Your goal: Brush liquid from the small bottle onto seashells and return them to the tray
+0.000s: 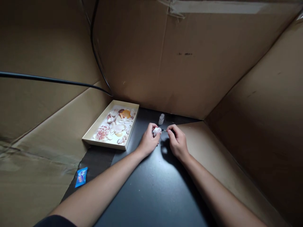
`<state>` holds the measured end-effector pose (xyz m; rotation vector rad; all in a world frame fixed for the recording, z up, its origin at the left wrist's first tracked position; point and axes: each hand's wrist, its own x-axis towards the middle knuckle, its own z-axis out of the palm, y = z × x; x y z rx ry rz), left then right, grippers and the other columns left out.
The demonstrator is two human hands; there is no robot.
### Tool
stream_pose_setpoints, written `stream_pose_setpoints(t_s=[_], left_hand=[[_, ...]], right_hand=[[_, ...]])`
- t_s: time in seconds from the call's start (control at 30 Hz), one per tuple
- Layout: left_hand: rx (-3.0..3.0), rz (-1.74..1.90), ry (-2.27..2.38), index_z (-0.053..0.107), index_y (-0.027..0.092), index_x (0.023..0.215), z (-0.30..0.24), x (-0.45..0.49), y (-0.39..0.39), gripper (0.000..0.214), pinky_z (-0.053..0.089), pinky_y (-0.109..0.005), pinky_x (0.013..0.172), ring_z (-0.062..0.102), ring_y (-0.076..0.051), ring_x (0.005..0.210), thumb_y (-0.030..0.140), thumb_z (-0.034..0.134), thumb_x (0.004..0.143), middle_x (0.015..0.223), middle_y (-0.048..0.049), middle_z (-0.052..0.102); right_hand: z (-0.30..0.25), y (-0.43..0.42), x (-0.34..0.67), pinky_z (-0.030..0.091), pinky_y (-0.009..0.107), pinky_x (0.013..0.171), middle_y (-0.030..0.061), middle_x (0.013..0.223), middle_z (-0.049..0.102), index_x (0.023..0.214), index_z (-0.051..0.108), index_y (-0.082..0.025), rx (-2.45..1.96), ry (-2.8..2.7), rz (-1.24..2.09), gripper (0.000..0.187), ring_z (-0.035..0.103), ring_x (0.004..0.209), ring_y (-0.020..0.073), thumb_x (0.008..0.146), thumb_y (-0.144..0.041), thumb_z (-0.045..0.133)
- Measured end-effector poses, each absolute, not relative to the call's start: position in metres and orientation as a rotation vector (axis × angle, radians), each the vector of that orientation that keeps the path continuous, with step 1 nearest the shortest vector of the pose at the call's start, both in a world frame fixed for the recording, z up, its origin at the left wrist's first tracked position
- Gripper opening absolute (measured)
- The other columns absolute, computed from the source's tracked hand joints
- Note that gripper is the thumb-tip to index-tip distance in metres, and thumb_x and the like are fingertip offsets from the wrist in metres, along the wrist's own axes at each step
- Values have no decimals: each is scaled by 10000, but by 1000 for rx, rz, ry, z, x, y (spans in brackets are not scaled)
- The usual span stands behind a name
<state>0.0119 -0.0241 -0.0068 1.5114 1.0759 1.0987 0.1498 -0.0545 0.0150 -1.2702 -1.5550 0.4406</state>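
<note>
A ribbed white seashell [157,131] with darker stripes is pinched between the thumb and fingers of my left hand [149,138]. Close on its right, my right hand [177,139] is closed in a pinch around a thin, short stick-like tool [165,130]. The dark tip of that tool points at the shell; whether it touches the shell I cannot tell. Just behind both hands, a small clear glass vial [161,119] stands upright on the dark table. Its contents are too small to make out.
To the left sits a shallow cream box [106,145] of mixed seashells [118,124]. A blue wrapped packet [81,177] lies near my left forearm. Cardboard walls [189,63] enclose the dark table [142,195], and black cables [59,81] run along the left side.
</note>
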Motion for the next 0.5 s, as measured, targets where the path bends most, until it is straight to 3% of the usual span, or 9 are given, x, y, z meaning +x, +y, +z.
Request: stream_pose_setpoints(t_s=[0.17,0.5], left_hand=[[1634,1176,1097,442,206,954,-7,12,-24,175,434,-210,683,526,-98,745,204,548,815,873,4,530],[1667,1101,1100,469,185,843,1,11,-24,66,373,-208,627,460,-97,653,190,522,803,726,32,487]], right_hand=[[14,-54,150,405,286,743,33,857,627,870,597,-212,-1176,-1648,496,179,562,803,184,905,-304,447],[14,-56,150,403,278,710,29,833,614,867,588,-203,-1202,-1667,416,166,552,767,168,915,-279,447]])
